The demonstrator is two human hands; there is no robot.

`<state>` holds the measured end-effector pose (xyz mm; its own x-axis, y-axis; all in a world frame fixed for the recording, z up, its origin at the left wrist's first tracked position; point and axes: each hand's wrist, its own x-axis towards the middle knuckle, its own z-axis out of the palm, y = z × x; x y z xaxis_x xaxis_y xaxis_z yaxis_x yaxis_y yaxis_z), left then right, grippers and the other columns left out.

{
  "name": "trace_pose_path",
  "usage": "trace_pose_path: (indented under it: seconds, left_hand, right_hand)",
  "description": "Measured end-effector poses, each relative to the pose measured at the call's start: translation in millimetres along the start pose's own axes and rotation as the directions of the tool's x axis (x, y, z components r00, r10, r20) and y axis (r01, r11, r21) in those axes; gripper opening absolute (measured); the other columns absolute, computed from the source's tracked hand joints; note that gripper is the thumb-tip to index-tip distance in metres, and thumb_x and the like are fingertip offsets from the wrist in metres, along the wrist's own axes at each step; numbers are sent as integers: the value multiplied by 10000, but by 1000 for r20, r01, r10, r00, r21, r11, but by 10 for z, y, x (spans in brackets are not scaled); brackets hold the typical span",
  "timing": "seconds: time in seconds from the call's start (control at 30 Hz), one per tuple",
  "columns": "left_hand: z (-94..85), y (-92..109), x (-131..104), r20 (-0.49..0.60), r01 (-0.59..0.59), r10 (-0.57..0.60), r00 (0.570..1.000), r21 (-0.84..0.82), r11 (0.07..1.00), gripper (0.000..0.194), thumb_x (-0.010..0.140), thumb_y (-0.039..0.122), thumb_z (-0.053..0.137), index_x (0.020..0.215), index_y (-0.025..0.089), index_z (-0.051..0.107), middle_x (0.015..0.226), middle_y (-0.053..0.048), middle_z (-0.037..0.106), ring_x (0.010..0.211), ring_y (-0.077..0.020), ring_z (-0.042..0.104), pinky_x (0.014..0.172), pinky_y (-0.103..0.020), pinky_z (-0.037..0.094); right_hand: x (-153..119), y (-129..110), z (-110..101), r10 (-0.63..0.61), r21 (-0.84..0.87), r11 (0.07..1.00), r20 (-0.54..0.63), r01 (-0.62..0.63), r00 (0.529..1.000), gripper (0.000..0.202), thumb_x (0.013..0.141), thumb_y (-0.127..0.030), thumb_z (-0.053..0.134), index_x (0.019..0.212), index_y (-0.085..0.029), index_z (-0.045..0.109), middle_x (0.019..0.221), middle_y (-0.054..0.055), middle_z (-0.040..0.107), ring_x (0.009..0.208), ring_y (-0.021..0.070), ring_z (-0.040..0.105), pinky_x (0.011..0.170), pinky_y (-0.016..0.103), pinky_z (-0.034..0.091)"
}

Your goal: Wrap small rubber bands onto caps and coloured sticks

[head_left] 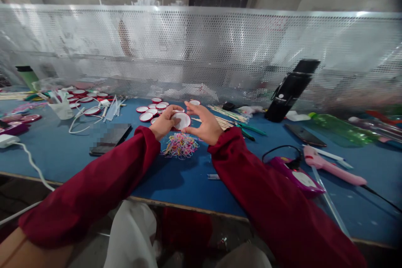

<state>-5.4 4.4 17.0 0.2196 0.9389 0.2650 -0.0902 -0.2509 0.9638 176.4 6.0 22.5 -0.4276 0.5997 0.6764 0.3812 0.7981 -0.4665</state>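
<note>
A round white lid [182, 121] with a red rim is raised above the blue table, its white inner side towards me. My left hand [166, 122] is closed on its left edge, thumb over the white face. From the other side my right hand [205, 124] curves around the lid, thumb at the lower rim and fingers near the upper edge. Directly below lies a loose heap of small coloured rubber bands [181, 145]. Behind my left hand, several similar red-rimmed lids [146, 116] rest on the table.
A dark phone [108, 139] lies left of my hands. Green-handled pliers [251, 128] and thin wooden sticks [220, 111] are behind my right hand. Rightward are a black folding umbrella [290, 92], a purple box [297, 176], a pink glue gun [333, 167] and a green bottle [342, 129]. A perforated metal screen [213, 50] borders the back.
</note>
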Motion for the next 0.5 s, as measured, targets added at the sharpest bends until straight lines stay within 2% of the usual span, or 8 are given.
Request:
trace_pose_path:
  seconds: [0.1,0.17,0.33,0.5]
  left_hand:
    - [9,0,-3,-50,9,-9,999,5,1000,538,700,99,678,1185,218,480,913,-16,632,691,-104,571,590,-225,475]
    - [10,-5,1,-60,27,-27,998,6,1000,540,693,117,703,1184,195,492,914,-26,638,704,-111,582,589,-229,478]
    - [11,-11,-4,9,47,-47,999,3,999,386,679,155,739,1037,160,597,972,-41,655,745,-114,594,600,-234,488]
    - [26,6,-25,31,47,-47,998,-6,999,406,663,106,734,1054,145,630,991,-58,672,770,-127,610,624,-248,497]
  right_hand:
    - [-18,37,19,19,-239,971,48,-7,999,1006,544,-449,861,1410,-234,395,1370,144,481,1249,347,471,1043,573,356]
    - [-36,42,39,41,-314,949,70,-17,997,1019,530,-472,860,1392,-198,392,1364,166,477,1267,366,443,1034,577,335]
    - [-54,-12,50,21,-348,937,80,8,997,911,550,-495,833,1312,-205,425,1308,146,509,1222,347,467,994,521,330]
    - [-47,-70,46,7,-352,936,83,22,997,828,555,-470,827,1248,-216,452,1264,128,542,1185,330,485,961,480,336]
